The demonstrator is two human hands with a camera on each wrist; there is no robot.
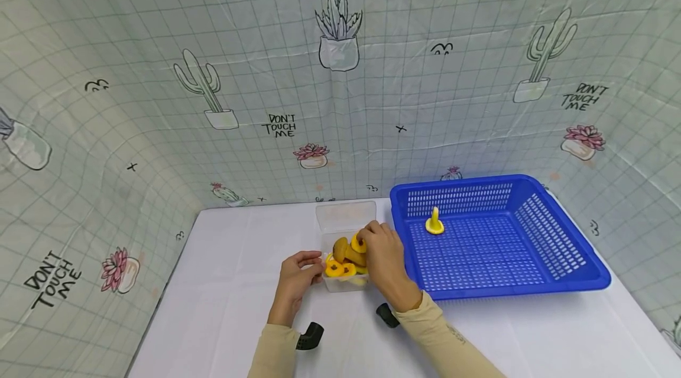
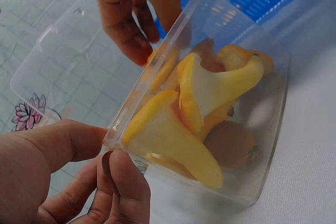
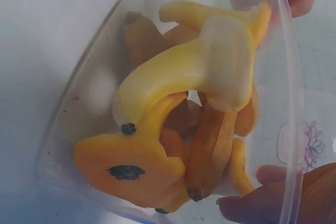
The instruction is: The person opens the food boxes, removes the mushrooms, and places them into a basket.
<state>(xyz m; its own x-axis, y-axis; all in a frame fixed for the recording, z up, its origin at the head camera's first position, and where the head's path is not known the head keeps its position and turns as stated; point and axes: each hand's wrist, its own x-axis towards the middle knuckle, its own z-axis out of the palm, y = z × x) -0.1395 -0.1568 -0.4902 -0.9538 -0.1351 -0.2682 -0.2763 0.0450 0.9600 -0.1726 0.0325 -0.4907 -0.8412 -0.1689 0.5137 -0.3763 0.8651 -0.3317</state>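
Note:
A clear plastic box [image 1: 343, 285] stands on the table, filled with yellow mushrooms [image 2: 220, 87] and brown mushrooms [image 1: 340, 250]. At its left side my left hand [image 1: 295, 278] pinches the rim between thumb and fingers. My right hand [image 1: 384, 254] reaches over the right side of the box from above. Its fingertips grip a yellow mushroom [image 1: 357, 243] near the top of the pile, partly covered by the hand. Through the box wall in the right wrist view, more mushrooms with dark stem ends show, such as a pale yellow one [image 3: 173, 72].
The box's clear lid [image 1: 346, 216] lies open behind it. To the right is a blue perforated basket [image 1: 511, 292] with one yellow mushroom [image 1: 435, 224] upright inside. Black wrist devices [image 1: 311, 336] sit by both forearms. A patterned cloth [image 1: 340, 106] hangs behind the white table [image 1: 229, 283].

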